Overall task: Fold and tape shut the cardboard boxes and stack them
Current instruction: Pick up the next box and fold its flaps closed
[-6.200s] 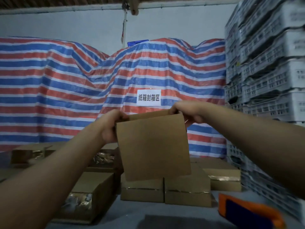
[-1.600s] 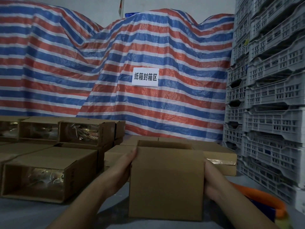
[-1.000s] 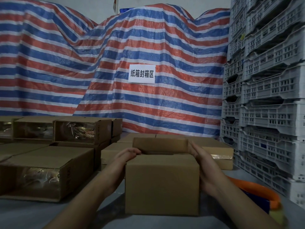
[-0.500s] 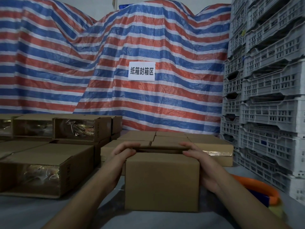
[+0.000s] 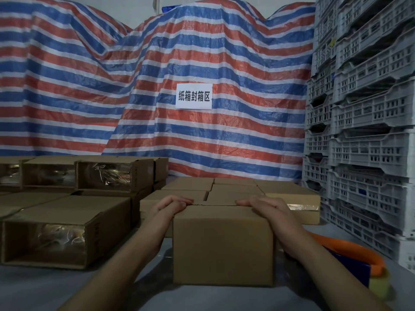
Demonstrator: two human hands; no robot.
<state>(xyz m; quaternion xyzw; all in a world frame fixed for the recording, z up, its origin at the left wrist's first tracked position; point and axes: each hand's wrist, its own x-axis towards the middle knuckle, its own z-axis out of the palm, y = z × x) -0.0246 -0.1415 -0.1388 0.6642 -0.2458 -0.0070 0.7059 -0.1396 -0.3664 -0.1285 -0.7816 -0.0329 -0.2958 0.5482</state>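
A brown cardboard box (image 5: pixel 223 245) stands upright on the grey table straight in front of me, its top flaps folded down flat. My left hand (image 5: pixel 170 205) lies over the box's top left edge with its fingers pressing on the flaps. On the top right edge, my right hand (image 5: pixel 262 206) presses down the same way. An orange and blue tape dispenser (image 5: pixel 350 254) lies on the table to the right of the box, partly behind my right forearm.
Taped boxes (image 5: pixel 62 230) stack at the left, some in two layers. More flat-topped boxes (image 5: pixel 233 189) sit behind the one I hold. Grey plastic crates (image 5: pixel 363 131) tower at the right. A striped tarp (image 5: pixel 134 86) with a white sign (image 5: pixel 193 96) fills the back.
The open box was lowered to the table. Both hands moved from its sides to its top, and the raised rear flap was folded down flat.
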